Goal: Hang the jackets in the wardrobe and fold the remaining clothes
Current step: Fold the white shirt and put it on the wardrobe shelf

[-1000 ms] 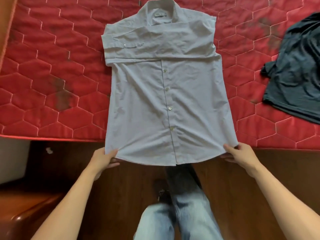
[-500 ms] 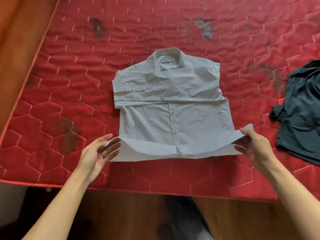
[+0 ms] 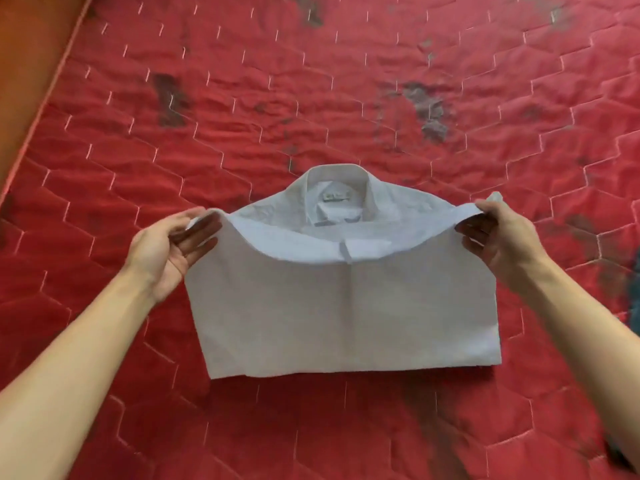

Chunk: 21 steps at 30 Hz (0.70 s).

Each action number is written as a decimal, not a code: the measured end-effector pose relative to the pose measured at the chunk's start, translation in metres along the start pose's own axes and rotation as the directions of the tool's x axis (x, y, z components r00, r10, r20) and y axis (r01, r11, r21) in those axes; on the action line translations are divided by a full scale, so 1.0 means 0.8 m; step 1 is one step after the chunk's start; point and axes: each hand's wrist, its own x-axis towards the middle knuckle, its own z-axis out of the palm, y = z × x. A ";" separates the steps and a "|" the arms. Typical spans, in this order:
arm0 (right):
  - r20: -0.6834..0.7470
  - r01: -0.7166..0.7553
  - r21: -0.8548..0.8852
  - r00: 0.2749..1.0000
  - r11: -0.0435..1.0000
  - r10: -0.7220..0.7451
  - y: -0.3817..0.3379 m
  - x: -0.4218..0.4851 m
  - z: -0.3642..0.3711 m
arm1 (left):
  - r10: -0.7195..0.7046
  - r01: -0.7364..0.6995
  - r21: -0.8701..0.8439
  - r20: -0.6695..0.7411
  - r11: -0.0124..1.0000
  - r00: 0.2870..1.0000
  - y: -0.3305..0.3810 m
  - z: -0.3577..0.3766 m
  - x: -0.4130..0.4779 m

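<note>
A pale grey button-up shirt [image 3: 339,306] lies on the red quilted mattress [image 3: 311,98], its lower half folded up over its body. The collar with its label shows past the raised hem. My left hand [image 3: 166,251] pinches the hem's left corner between thumb and fingers. My right hand [image 3: 498,237] pinches the hem's right corner. Both corners are held a little above the shirt, near its shoulders, and the hem sags between them.
A wooden bed frame [image 3: 31,64] runs along the mattress's left edge. A sliver of a dark garment [image 3: 635,292] shows at the right border. Worn dark patches mark the mattress cover.
Both hands have carried the shirt's hem from the mattress's near edge up and away toward the collar, doubling the shirt over. The view has moved forward over the bed.
</note>
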 end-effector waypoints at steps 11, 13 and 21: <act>0.195 0.352 -0.848 0.902 0.395 -0.385 0.085 0.113 -0.004 | 0.289 -0.138 0.869 -0.006 0.475 0.957 -0.079 0.037 0.118; 0.310 0.414 -0.899 0.832 0.142 -0.460 0.115 0.105 -0.019 | 0.395 -0.181 0.946 0.064 0.268 0.917 -0.115 0.021 0.105; -0.123 0.148 -0.857 0.871 0.493 -0.476 0.180 0.020 -0.059 | 0.430 0.091 0.843 -0.360 0.531 0.828 -0.181 -0.007 -0.001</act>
